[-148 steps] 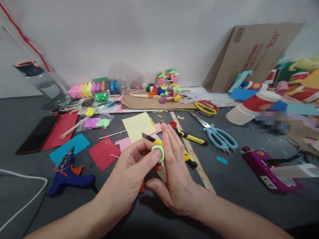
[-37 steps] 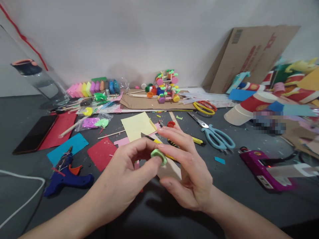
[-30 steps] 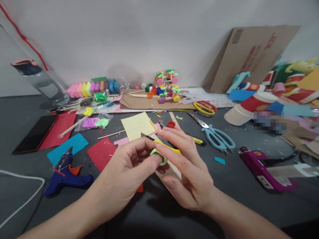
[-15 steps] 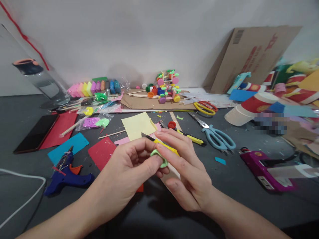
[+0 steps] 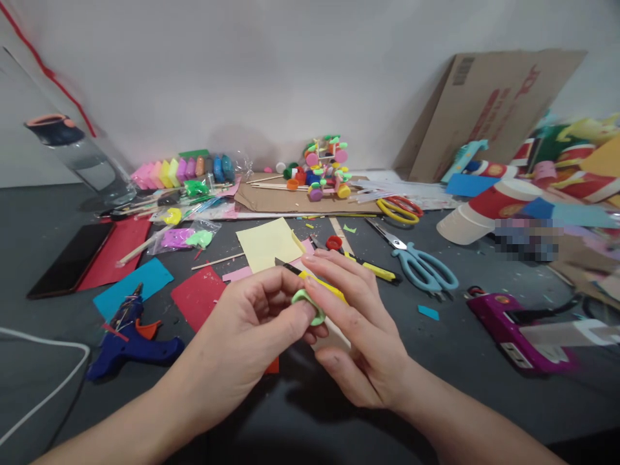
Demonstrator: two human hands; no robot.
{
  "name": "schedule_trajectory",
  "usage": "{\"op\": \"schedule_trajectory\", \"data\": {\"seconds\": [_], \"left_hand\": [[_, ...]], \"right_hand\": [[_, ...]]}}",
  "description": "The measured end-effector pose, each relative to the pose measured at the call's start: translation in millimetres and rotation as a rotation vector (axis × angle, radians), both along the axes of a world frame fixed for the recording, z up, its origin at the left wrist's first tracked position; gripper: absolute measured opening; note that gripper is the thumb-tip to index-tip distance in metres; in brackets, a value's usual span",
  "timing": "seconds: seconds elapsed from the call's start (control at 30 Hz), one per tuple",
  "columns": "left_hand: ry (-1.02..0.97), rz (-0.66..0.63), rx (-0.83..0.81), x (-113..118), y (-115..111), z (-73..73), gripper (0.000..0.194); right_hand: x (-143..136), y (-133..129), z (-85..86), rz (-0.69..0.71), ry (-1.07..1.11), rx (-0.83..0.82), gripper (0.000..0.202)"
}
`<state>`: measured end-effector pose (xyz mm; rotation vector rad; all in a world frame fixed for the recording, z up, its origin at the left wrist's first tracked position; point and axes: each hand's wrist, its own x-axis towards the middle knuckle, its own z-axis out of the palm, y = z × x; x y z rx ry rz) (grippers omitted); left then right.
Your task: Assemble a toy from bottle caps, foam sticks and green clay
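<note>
A thin, curled light green piece, like soft clay (image 5: 314, 311), is pinched between thumb and fingers of my left hand (image 5: 261, 323). My right hand (image 5: 368, 329) comes in from the other side, its fingers extended and the thumb apart below. Its forefinger touches the green piece. Behind the fingers shows a yellow utility knife (image 5: 325, 287) with its dark tip towards the left; whether it lies on the table or touches a hand, I cannot tell. Pale yellow paper (image 5: 266, 244) lies just beyond my hands.
A blue glue gun (image 5: 130, 345) lies left, near a phone (image 5: 72, 258) and a water bottle (image 5: 87, 161). Blue-handled scissors (image 5: 421, 265) and a purple power strip (image 5: 508, 332) lie right. A colourful clay-decorated model (image 5: 328, 168) stands on cardboard (image 5: 271, 200) at the back.
My right thumb has shifted slightly left and up, towards the left hand. The green piece has moved only a touch left in my left fingers.
</note>
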<state>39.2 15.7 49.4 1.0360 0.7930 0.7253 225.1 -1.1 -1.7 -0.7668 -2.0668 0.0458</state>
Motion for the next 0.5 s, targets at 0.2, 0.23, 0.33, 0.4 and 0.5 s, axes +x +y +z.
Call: {"op": "schedule_trajectory", "data": {"seconds": [0.2,0.23,0.33,0.4,0.5], "left_hand": [[0.139,0.003,0.15,-0.7,0.8,1.5,0.013],[0.158,-0.001,0.164,-0.8,0.9,1.1,0.016],[0.181,-0.01,0.166,-0.8,1.5,0.1,0.018],[0.174,-0.015,0.159,-1.0,2.2,0.1,0.015],[0.159,-0.024,0.156,-1.5,3.1,0.6,0.013]], "right_hand": [[-0.5,2.3,-0.9,0.002,0.113,-0.011,0.045],[-0.1,2.2,-0.6,0.001,0.109,-0.015,0.043],[1.7,1.6,1.0,-0.002,0.114,-0.012,0.038],[2.5,1.3,2.1,-0.008,0.126,-0.022,0.035],[2.6,1.7,2.9,-0.018,0.155,-0.05,0.033]]}}
